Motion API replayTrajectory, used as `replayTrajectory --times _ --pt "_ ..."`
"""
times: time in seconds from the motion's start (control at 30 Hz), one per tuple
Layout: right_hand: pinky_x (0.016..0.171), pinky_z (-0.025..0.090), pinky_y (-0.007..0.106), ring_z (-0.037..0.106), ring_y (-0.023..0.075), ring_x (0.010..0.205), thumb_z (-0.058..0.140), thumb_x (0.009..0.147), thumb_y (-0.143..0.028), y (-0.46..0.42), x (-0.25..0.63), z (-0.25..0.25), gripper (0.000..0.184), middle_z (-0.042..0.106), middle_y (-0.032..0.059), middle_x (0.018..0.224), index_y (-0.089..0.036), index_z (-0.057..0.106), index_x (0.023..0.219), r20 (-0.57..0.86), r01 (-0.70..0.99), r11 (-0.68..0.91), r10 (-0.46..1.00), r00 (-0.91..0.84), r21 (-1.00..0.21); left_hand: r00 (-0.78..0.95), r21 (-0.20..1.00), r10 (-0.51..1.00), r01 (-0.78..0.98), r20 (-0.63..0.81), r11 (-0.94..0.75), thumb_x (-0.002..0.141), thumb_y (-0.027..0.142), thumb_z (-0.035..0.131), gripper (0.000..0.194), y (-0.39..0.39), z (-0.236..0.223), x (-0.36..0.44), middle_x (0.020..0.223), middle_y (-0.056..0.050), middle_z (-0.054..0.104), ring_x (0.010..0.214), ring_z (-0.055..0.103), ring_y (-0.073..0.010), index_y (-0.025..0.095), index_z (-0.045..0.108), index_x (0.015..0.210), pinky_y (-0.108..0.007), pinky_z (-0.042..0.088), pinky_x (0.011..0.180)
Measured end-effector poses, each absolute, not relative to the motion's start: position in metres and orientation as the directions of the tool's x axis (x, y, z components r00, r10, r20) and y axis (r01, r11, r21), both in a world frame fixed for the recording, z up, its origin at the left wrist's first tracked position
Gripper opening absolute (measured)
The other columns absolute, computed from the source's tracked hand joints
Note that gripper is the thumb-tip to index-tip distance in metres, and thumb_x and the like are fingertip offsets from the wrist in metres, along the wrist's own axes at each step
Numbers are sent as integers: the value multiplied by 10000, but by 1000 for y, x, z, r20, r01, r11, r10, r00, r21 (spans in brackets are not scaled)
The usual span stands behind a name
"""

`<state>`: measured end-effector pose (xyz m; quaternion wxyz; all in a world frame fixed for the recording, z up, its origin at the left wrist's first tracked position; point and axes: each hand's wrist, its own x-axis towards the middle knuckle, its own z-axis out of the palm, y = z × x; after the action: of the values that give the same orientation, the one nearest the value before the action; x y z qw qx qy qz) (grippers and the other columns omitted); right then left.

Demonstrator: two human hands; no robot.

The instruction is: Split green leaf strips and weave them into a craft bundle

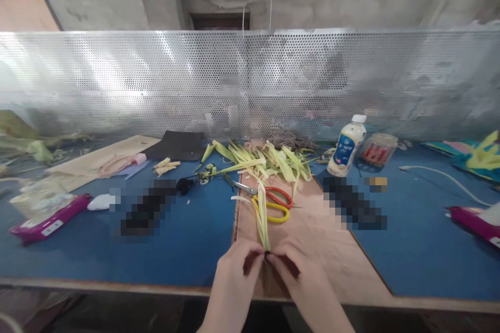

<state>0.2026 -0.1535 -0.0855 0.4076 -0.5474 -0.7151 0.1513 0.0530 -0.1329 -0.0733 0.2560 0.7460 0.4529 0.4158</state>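
Observation:
My left hand (236, 270) and my right hand (299, 273) meet at the near edge of a bare wooden board (312, 239), fingers pinched together. Between them they grip the lower end of a bundle of pale green leaf strips (262, 216), which fans out away from me. A dark band seems to wrap the bundle where the fingertips pinch it. Just beyond the strips lie scissors (275, 203) with red and yellow handles. Further back sits a heap of loose green leaves (261, 161).
The blue-topped table (187, 239) carries a white drink bottle (347, 146), a clear tub with red contents (378, 149), pink packets at the left (47, 218) and at the right (474, 221), a dark mat (177, 145) and a white cable (441, 177). A perforated metal screen (250, 78) closes off the back.

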Motion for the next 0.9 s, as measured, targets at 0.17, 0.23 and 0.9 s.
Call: replayTrajectory --times 0.17,0.23,0.9 --pt "614 443 239 536 143 670 442 868 -314 -153 202 -86 227 541 4 695 -199 543 701 424 662 336 905 -31 -670 306 734 864 458 400 -501 781 119 469 152 -135 -74 54 750 -16 627 637 581 -110 180 608 786 -185 453 571" --pt "617 443 238 537 142 673 442 867 -310 -153 202 -86 228 542 4 697 -198 539 695 415 663 330 909 -31 -672 321 739 869 462 376 -491 764 120 501 129 -135 -73 54 750 -15 620 629 574 -110 181 610 794 -184 452 566" --pt "667 470 273 561 155 748 378 888 -222 -150 203 -90 219 577 26 797 -211 564 775 482 699 388 873 -70 -600 216 748 916 529 338 -401 826 198 416 123 -137 -76 55 708 -12 598 611 568 -118 192 537 805 -202 456 574"
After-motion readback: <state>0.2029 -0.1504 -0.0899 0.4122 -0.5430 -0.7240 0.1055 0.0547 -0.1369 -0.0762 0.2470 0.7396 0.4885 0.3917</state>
